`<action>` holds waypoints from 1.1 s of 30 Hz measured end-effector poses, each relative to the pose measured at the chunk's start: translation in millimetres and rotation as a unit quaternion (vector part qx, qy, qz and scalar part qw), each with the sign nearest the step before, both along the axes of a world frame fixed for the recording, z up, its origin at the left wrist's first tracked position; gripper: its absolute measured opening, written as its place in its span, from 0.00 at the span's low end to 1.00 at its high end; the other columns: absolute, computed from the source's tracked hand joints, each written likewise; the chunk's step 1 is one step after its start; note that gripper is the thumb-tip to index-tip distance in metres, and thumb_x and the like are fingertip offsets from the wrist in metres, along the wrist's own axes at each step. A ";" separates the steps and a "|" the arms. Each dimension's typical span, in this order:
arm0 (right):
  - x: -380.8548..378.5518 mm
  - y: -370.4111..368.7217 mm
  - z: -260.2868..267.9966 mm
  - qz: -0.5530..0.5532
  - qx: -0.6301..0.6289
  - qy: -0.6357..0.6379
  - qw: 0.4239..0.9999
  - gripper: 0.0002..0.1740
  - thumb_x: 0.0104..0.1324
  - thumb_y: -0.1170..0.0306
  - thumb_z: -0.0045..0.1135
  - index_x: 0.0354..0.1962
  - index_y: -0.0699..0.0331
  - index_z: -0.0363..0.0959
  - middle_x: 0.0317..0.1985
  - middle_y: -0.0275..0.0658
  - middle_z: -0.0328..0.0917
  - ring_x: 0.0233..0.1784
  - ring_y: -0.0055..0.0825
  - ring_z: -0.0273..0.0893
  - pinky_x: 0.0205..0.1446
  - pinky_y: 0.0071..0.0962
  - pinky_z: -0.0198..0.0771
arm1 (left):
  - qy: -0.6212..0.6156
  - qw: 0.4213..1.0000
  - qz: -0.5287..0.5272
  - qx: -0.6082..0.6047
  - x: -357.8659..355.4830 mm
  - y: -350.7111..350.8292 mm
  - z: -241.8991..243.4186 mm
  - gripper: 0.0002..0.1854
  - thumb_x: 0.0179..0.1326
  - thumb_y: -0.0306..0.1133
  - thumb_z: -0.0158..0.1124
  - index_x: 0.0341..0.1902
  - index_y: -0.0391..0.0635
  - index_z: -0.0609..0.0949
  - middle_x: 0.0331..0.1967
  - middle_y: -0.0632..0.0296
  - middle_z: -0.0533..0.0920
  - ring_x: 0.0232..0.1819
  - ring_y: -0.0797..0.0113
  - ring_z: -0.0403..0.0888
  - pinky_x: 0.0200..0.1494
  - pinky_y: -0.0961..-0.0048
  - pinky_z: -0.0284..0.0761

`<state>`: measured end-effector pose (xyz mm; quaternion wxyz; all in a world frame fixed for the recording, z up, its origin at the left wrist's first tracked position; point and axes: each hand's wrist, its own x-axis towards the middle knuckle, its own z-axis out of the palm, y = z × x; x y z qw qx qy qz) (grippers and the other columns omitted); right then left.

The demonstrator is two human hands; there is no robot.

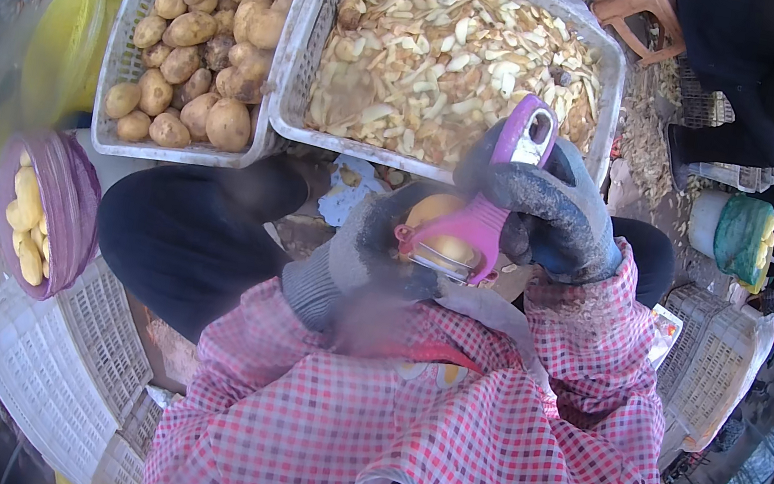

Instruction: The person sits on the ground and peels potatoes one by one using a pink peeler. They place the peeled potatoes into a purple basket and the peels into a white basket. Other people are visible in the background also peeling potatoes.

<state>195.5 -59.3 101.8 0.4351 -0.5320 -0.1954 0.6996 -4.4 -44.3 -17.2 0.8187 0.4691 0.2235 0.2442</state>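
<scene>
My left hand (375,248), in a grey work glove with dark coating, holds a potato (437,212) in front of my checked smock. In a similar glove, my right hand (552,207) grips the handle of a pink and purple Y-shaped vegetable peeler (489,220). The peeler's metal blade lies over the potato, whose visible surface is pale yellow. Beyond my hands stands a white plastic crate (363,151) heaped with potato peelings (414,71). To its left, touching it, a second crate (118,47) holds unpeeled potatoes (193,29).
A purple mesh sack (75,223) of peeled potatoes stands at the left, below a yellow sack (70,40). White crates (65,358) lie at lower left, others (706,361) at right. An orange stool (640,12) and a person's dark-clothed leg (729,144) are at upper right.
</scene>
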 end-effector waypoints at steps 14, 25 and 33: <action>-2.5 -16.1 -17.4 -0.130 0.040 -0.006 0.991 0.14 0.57 0.68 0.60 0.38 0.69 0.73 0.21 0.33 0.72 0.16 0.19 0.67 0.17 0.16 0.59 | -0.029 0.992 0.040 -0.113 -6.7 -3.4 -1.6 0.44 0.38 0.30 0.76 0.61 0.38 0.63 0.54 0.55 0.71 0.54 0.66 0.72 0.56 0.69 0.71; 44.6 0.6 -86.6 -0.197 0.047 -0.070 0.977 0.13 0.62 0.64 0.55 0.38 0.66 0.71 0.20 0.31 0.71 0.18 0.17 0.68 0.18 0.17 0.59 | 0.079 0.984 0.073 0.144 -9.5 7.7 -6.7 0.43 0.33 0.38 0.80 0.55 0.39 0.69 0.48 0.59 0.75 0.50 0.70 0.73 0.53 0.72 0.70; 12.8 7.6 -59.7 -0.119 0.026 -0.126 0.984 0.13 0.58 0.66 0.60 0.36 0.66 0.73 0.22 0.34 0.74 0.19 0.21 0.70 0.21 0.19 0.63 | 0.043 0.999 0.006 0.019 -14.0 1.9 0.1 0.44 0.32 0.36 0.80 0.57 0.38 0.69 0.50 0.58 0.75 0.51 0.68 0.73 0.54 0.70 0.70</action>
